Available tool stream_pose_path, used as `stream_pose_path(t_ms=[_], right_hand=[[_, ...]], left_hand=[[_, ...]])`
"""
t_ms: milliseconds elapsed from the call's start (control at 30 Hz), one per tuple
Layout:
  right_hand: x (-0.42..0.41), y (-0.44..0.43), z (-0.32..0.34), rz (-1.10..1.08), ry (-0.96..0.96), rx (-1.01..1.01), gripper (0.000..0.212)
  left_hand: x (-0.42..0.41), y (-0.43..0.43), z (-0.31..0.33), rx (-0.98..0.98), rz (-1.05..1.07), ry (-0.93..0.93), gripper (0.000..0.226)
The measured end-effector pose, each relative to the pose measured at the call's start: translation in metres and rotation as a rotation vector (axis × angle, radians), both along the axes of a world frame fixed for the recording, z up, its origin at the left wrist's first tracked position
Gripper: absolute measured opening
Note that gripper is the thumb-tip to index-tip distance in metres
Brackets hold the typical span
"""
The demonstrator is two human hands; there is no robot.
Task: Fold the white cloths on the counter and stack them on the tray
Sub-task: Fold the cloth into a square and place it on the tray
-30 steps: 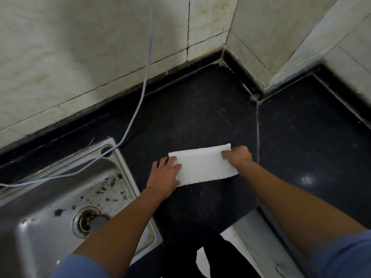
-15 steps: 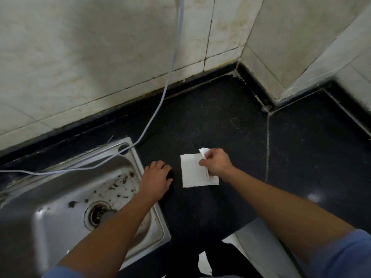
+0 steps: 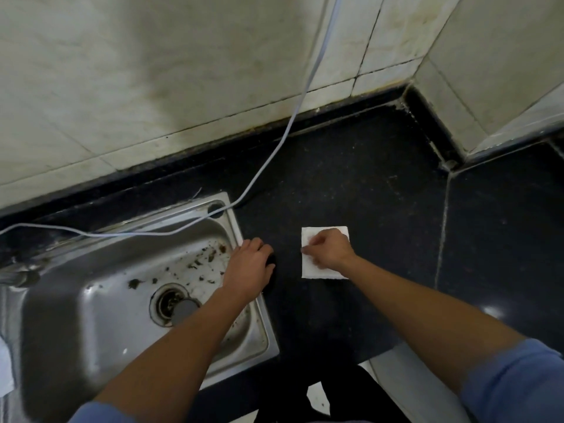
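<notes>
The right hand (image 3: 328, 250) grip pinches the white cloth (image 3: 312, 272); left hand (image 3: 248, 270) relaxed, empty.

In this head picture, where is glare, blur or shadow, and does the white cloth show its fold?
Head view: a small glare spot lies on the black counter at the right. Head view: the right hand is slightly motion-blurred on the white cloth, which is so bright that no fold line shows. Head view: a soft shadow darkens the tiled wall.
</notes>
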State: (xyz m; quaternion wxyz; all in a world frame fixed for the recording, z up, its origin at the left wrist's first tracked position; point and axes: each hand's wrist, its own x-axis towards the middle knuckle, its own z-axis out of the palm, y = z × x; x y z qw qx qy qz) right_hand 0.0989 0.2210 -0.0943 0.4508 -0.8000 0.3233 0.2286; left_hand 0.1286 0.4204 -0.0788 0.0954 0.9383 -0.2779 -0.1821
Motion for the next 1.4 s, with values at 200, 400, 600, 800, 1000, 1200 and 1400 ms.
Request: stream_pose_path(t_ms=[200,400,600,800,1000,1200,1400], right_hand=[[-0.047,-0.049,0.011,0.375,-0.281,-0.521,0.024],[-0.095,-0.062,-0.01,0.649,-0.316,-0.492,0.017],[-0.079,-0.07,-0.003,0.616,-0.355,-0.536,0.024],[-0.038,-0.077,-0.002,0.712,-0.165,-0.654,0.049],[-0.021,-0.086,0.005,0.669,-0.193,-0.72,0.035],[0.02,-0.054,0.011,0.83,-0.062,-0.588,0.05],[0.032,-0.045,0.008,0.767,0.107,-0.467,0.037]], left_hand=[[-0.006,-0.051,0.002,-0.017,-0.261,0.001,0.046],[-0.007,-0.067,-0.015,0.198,-0.338,0.088,0.064],[-0.007,-0.067,-0.014,0.182,-0.327,0.106,0.065],[-0.007,-0.065,-0.017,0.181,-0.341,0.076,0.064],[-0.006,-0.062,-0.014,0.16,-0.337,0.053,0.06],[-0.007,-0.026,-0.007,0.077,-0.174,0.008,0.048],[-0.008,0.015,-0.01,0.08,-0.124,-0.01,0.039]])
